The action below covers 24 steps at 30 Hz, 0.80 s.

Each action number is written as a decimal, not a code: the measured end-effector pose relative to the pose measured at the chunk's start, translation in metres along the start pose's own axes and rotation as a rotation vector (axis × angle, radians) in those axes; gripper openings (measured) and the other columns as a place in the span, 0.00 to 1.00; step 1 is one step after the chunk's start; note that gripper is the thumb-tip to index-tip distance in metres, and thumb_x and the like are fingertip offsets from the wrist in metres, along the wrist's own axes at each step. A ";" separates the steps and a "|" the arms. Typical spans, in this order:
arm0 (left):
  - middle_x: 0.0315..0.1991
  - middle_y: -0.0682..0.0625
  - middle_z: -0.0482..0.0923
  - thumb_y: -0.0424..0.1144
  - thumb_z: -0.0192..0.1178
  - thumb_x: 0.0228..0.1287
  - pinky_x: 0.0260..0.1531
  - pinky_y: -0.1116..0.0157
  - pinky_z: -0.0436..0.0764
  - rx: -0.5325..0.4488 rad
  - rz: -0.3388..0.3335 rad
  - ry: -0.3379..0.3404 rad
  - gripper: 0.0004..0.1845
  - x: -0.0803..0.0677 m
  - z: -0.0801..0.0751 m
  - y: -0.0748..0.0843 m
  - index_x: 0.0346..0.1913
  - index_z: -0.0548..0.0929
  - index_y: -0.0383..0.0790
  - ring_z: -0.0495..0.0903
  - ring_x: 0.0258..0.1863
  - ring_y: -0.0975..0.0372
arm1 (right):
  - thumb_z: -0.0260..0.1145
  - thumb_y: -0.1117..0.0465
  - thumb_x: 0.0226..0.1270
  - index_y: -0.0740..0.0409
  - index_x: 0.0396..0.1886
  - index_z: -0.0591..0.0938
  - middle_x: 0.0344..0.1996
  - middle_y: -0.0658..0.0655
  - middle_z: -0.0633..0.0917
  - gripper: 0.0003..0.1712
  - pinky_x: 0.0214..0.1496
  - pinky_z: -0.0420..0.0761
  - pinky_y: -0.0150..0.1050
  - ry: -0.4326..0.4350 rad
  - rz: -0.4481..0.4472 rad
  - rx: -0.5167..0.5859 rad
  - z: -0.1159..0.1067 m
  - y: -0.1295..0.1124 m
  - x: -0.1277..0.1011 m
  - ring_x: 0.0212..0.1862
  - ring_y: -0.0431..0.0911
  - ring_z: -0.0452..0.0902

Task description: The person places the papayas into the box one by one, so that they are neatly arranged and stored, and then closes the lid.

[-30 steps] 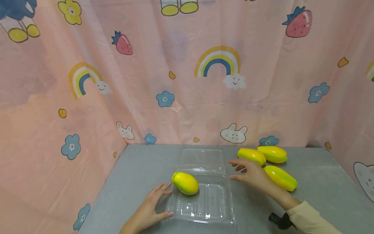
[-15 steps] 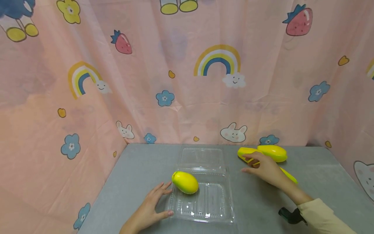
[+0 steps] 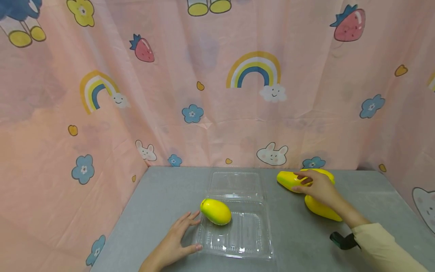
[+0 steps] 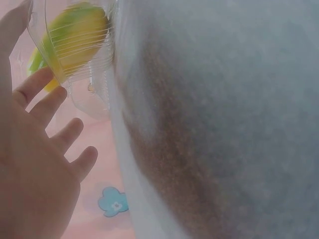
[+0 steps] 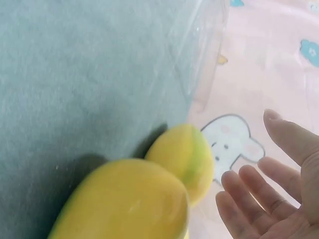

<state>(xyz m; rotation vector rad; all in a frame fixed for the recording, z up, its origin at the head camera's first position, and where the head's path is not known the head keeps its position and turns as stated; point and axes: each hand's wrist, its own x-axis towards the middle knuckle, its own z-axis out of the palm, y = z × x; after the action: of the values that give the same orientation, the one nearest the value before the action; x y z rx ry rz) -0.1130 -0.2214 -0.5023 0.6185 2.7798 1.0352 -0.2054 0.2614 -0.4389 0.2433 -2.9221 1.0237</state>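
A clear plastic clamshell box [image 3: 244,236] lies opened flat, its lid [image 3: 234,184] toward the back. One papaya-shaped yellow-green fruit [image 3: 216,212] rests in the box's left back part. My left hand [image 3: 173,241] is at the box's left edge, fingers extended; in the left wrist view the fingertips [image 4: 60,94] meet or nearly meet the clear wall. Over three more such fruits on the right, my right hand [image 3: 321,189] hovers with fingers spread. They are a left fruit [image 3: 287,179], a back fruit [image 3: 329,174] and a front fruit [image 3: 321,209], partly hidden by the hand.
The grey tabletop [image 3: 159,196] ends against a pink patterned curtain [image 3: 217,132] at the back and sides. A dark strap-like piece [image 3: 343,241] sticks out beside the right sleeve [image 3: 384,245].
My right hand has moved right and slightly back from beside the box to above the fruits. The left hand, the box and the fruit in it stay in place.
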 end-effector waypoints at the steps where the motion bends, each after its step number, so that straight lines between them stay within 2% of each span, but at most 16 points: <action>1: 0.78 0.56 0.58 0.61 0.69 0.54 0.64 0.28 0.61 0.001 0.004 0.001 0.38 0.000 0.000 0.000 0.67 0.72 0.55 0.53 0.78 0.44 | 0.72 0.47 0.61 0.65 0.64 0.76 0.56 0.70 0.81 0.37 0.46 0.88 0.49 -0.003 0.005 -0.004 -0.001 0.002 0.002 0.50 0.60 0.82; 8: 0.78 0.54 0.58 0.60 0.69 0.54 0.64 0.28 0.62 0.003 0.024 0.011 0.37 0.001 0.000 -0.002 0.67 0.72 0.55 0.53 0.77 0.43 | 0.70 0.44 0.63 0.65 0.66 0.74 0.56 0.71 0.81 0.40 0.47 0.87 0.52 -0.021 0.004 -0.036 -0.009 0.015 0.011 0.52 0.63 0.81; 15: 0.78 0.55 0.58 0.61 0.69 0.54 0.63 0.27 0.61 -0.008 0.003 -0.004 0.37 0.000 -0.001 0.000 0.67 0.71 0.57 0.53 0.77 0.43 | 0.70 0.43 0.63 0.65 0.67 0.73 0.55 0.72 0.80 0.41 0.45 0.88 0.50 -0.041 0.045 -0.055 -0.009 0.021 0.020 0.53 0.65 0.80; 24: 0.78 0.53 0.58 0.61 0.69 0.55 0.64 0.27 0.60 -0.008 0.014 -0.007 0.38 0.000 -0.001 0.000 0.68 0.71 0.54 0.53 0.77 0.42 | 0.69 0.40 0.62 0.66 0.67 0.72 0.55 0.73 0.80 0.44 0.47 0.87 0.52 -0.062 0.079 -0.097 -0.008 0.028 0.028 0.52 0.66 0.80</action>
<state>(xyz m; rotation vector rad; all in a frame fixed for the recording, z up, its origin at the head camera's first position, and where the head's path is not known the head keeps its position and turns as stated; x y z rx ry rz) -0.1132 -0.2221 -0.5017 0.6402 2.7676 1.0449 -0.2375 0.2840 -0.4479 0.1599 -3.0499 0.8962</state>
